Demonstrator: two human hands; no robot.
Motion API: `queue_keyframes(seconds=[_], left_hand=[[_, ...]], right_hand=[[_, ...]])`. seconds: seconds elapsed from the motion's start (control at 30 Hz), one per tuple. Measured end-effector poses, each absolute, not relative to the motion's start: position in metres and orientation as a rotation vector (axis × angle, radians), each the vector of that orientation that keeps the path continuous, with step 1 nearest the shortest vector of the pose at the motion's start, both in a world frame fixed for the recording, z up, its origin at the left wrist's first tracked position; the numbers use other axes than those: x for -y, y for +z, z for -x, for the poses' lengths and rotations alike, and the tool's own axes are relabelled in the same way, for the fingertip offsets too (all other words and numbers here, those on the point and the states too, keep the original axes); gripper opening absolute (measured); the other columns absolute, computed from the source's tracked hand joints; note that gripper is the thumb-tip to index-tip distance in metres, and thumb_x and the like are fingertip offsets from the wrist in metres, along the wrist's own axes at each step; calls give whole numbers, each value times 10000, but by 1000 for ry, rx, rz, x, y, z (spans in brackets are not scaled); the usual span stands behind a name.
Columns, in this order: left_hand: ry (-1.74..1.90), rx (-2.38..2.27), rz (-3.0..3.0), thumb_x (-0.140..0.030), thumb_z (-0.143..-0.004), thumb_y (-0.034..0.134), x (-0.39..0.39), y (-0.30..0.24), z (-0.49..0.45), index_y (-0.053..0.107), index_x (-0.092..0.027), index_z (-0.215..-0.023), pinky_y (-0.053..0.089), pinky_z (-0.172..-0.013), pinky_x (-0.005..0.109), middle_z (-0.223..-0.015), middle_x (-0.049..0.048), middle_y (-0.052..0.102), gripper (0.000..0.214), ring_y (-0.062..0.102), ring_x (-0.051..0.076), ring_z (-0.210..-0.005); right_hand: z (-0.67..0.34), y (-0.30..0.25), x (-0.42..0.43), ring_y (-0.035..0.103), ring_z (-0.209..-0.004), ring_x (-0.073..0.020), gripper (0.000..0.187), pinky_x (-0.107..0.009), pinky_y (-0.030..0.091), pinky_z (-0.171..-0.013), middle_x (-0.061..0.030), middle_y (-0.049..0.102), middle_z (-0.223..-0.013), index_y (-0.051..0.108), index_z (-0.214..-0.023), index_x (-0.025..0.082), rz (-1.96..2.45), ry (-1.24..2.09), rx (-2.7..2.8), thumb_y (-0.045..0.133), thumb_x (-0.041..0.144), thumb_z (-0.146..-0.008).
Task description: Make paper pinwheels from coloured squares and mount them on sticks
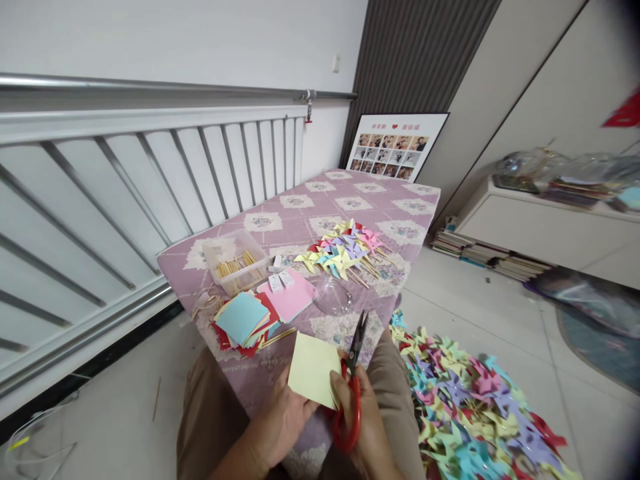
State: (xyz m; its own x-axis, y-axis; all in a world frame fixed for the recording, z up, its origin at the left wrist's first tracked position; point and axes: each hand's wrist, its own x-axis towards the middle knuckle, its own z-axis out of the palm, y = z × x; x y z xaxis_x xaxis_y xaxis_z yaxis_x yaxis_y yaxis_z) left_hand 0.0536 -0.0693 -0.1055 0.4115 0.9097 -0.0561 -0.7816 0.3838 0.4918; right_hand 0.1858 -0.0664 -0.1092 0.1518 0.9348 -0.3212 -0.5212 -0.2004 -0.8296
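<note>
Over the near end of the table, a square of pale yellow paper [314, 368] is held between my two hands. My left hand [286, 415] grips its lower left edge, the fingers running beneath it. My right hand [364, 407] pinches the paper's right edge with the thumb and also holds red-handled scissors [356, 353], their dark blades pointing away from me and slightly parted. Just beyond the left hand lies a stack of coloured paper squares [243, 317], light blue on top, with thin wooden sticks [278, 337] beside it.
A clear plastic box [237, 263] holds short wooden sticks. Pink sheets [295, 300] carry small white boxes [281, 281]. Finished paper pinwheels [345, 250] lie further back on the table [350, 202]. Many more pinwheels [470, 400] cover the floor to the right. A radiator [150, 193] stands left.
</note>
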Motion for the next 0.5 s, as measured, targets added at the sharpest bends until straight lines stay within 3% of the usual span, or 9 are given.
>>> queue_keyframes(seconds=[0.07, 0.17, 0.33, 0.5], left_hand=[[1135, -344, -480, -447, -761, 712, 73, -108, -60, 546, -298, -1316, 248, -1152, 454, -1463, 71, 469, 598, 373, 289, -1371], [1185, -449, -484, -329, -770, 725, 77, -112, -68, 619, -301, -1214, 267, -1141, 459, -1392, 64, 549, 457, 426, 279, -1335], [1213, -592, -331, -307, -834, 650, 73, -109, -74, 667, -198, -1119, 306, -1120, 446, -1243, 103, 658, 305, 499, 273, -1274], [1277, -648, -209, -290, -833, 641, 59, -97, -63, 630, -176, -1175, 414, -1036, 393, -1232, 106, 664, 361, 553, 265, -1220]], right_hand=[[-184, -107, 66, 687, -912, -248, 595, -353, 568, -746, -50, 701, -1082, 491, -1207, 253, 1084, 1417, 476, 780, 422, -715], [-181, -101, 67, 683, -881, -222, 563, -338, 558, -773, -26, 705, -1036, 498, -1188, 257, 1076, 1411, 434, 781, 381, -717], [-176, -98, 69, 669, -841, -199, 536, -315, 541, -763, -18, 699, -1000, 507, -1168, 249, 1074, 1412, 482, 782, 376, -725], [-179, -105, 70, 556, -606, -131, 444, -226, 465, -560, 48, 595, -719, 507, -1173, 262, 1072, 1413, 581, 711, 417, -809]])
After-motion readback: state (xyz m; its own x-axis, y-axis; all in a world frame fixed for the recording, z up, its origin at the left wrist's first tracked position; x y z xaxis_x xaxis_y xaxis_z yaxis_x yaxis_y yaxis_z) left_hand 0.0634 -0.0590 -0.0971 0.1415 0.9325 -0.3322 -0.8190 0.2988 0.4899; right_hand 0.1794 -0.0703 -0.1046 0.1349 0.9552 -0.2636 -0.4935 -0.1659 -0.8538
